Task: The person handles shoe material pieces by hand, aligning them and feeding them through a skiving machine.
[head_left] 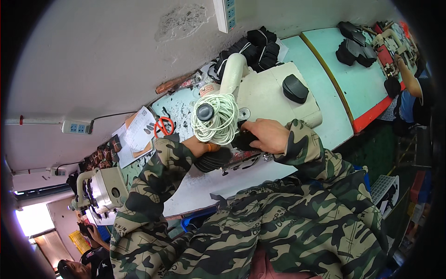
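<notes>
My right hand (267, 135) has its fingers curled on a dark shaped piece (245, 139) at the working end of a cream sewing machine (232, 74). On top of the machine's head sits a coil of pale cord (225, 118) around a black knob (205, 112). My left hand (197, 146) reaches in behind that coil; only the wrist with an orange band shows, and its fingers are hidden. Below the left wrist lies a black ribbed piece (213, 160). On the machine bed, beyond my right hand, rests a curved black piece (295, 89).
Orange-handled scissors (164, 126) and papers (141, 131) lie at the left. Black bundles (260, 49) are piled against the wall. Another sewing machine (104, 188) stands at lower left, near a co-worker. At far right another person's arm (409, 79) reaches over a red-edged table (371, 115).
</notes>
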The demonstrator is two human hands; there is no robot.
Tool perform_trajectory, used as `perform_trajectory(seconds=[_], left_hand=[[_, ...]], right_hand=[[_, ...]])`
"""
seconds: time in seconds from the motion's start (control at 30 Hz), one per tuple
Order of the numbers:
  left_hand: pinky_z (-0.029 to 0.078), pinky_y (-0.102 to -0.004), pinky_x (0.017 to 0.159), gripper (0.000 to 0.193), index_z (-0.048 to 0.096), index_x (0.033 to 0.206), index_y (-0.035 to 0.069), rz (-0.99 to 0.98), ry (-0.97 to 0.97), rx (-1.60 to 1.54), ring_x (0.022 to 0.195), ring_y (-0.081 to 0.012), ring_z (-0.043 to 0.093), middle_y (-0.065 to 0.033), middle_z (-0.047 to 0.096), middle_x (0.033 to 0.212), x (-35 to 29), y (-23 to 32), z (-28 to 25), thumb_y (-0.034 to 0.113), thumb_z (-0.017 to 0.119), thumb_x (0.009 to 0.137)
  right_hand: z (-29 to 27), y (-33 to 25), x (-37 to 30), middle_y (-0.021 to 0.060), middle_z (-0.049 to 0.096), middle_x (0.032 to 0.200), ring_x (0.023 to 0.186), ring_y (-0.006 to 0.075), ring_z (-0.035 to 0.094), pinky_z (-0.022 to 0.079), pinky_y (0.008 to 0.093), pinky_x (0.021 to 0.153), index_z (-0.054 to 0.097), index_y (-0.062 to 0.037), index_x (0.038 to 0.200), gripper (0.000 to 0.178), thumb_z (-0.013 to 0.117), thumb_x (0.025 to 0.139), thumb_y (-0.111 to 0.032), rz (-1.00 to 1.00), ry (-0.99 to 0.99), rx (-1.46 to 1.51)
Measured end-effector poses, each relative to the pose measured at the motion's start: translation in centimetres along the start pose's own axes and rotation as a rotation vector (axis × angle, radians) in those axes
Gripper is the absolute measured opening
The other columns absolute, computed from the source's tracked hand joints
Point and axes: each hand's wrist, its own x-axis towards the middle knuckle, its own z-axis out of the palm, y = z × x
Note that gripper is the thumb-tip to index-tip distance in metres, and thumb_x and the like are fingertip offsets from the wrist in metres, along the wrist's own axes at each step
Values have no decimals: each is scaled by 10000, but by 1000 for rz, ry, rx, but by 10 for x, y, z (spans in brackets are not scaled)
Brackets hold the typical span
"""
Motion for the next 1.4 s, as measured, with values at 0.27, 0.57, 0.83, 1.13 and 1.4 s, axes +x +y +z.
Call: perform_trajectory(seconds=[0.27, 0.57, 0.83, 1.13, 1.4], left_hand=[[467, -398, 807, 342, 638, 1029, 50, 188, 198, 61, 892, -296, 596, -148, 638, 950, 9, -5, 7, 203, 684, 727], [393, -383, 981, 420, 533, 1214, 49, 244, 222, 331, 1116, -331, 512, -180, 558, 1192, 3, -1, 13, 130, 606, 808], [412, -375, 921, 397, 546, 1191, 50, 89, 119, 121, 1050, -313, 529, -165, 573, 1144, 1, -8, 5, 148, 607, 811], [433, -367, 854, 372, 560, 1164, 52, 133, 140, 134, 977, -292, 549, -148, 591, 1090, 5, -10, 9, 169, 608, 814], [452, -359, 794, 352, 572, 1141, 54, 171, 191, 193, 912, -274, 567, -133, 607, 1042, 7, -11, 12, 187, 609, 817]], right_hand=[[4, 1, -1, 139, 583, 905, 924, 341, 538, 439, 420, 802, 570, -37, 1012, 297, 659, 748, -140, -139, 92, -77], [0, -1, 0, 138, 583, 916, 923, 333, 530, 431, 421, 813, 576, -30, 972, 267, 652, 759, -172, -176, 78, -27], [-3, 4, -1, 139, 583, 920, 918, 340, 534, 427, 434, 800, 561, -25, 1008, 301, 651, 762, -173, 1, -63, -78], [-1, 4, -4, 153, 572, 940, 932, 344, 517, 426, 428, 809, 563, -12, 1023, 319, 648, 767, -184, -40, 10, -36], [-2, -2, -1, 137, 586, 917, 922, 327, 521, 415, 422, 815, 548, -5, 1053, 362, 662, 751, -168, -104, 6, -55]])
